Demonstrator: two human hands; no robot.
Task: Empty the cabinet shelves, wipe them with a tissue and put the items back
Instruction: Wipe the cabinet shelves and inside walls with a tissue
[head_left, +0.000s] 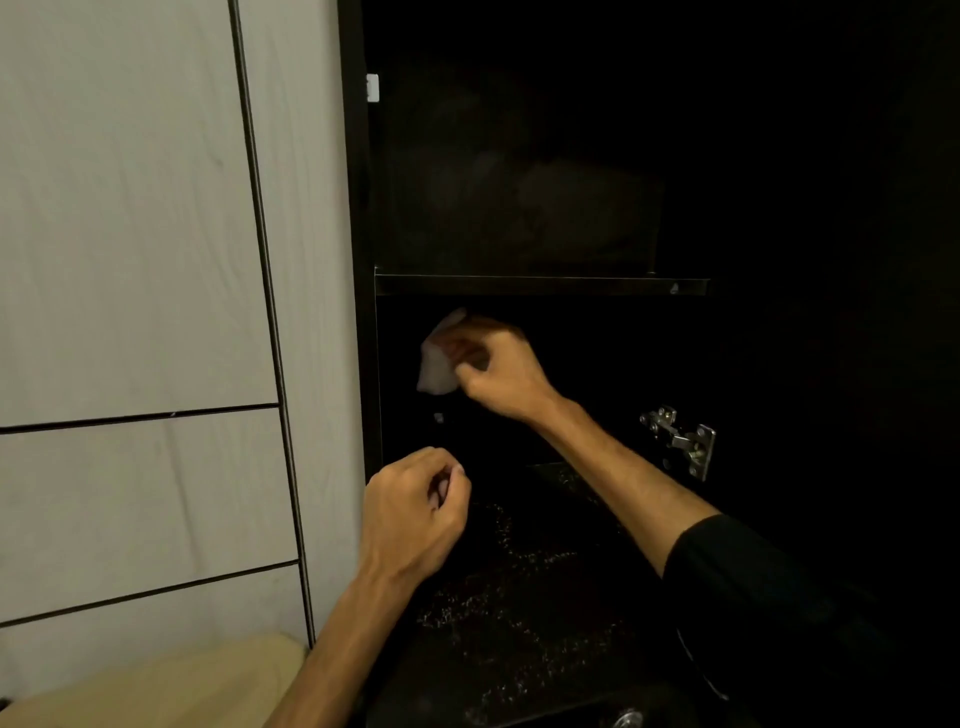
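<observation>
A dark open cabinet (358, 218) fills the middle and right of the head view, with a shelf board (540, 286) across it. Below that board, my right hand (501, 371) grips a white tissue (436, 361) inside the lower compartment, near its left wall. My left hand (415, 512) hovers lower, in front of the cabinet's left edge, with its fingers curled and nothing seen in it. The upper compartment is too dark to tell its contents.
A metal door hinge (683, 441) sits on the cabinet's right side. Pale wall panels (135, 260) stand to the left. A dark speckled counter (519, 613) lies below, with a sink drain (626, 719) at the bottom edge. A beige surface (156, 686) shows at bottom left.
</observation>
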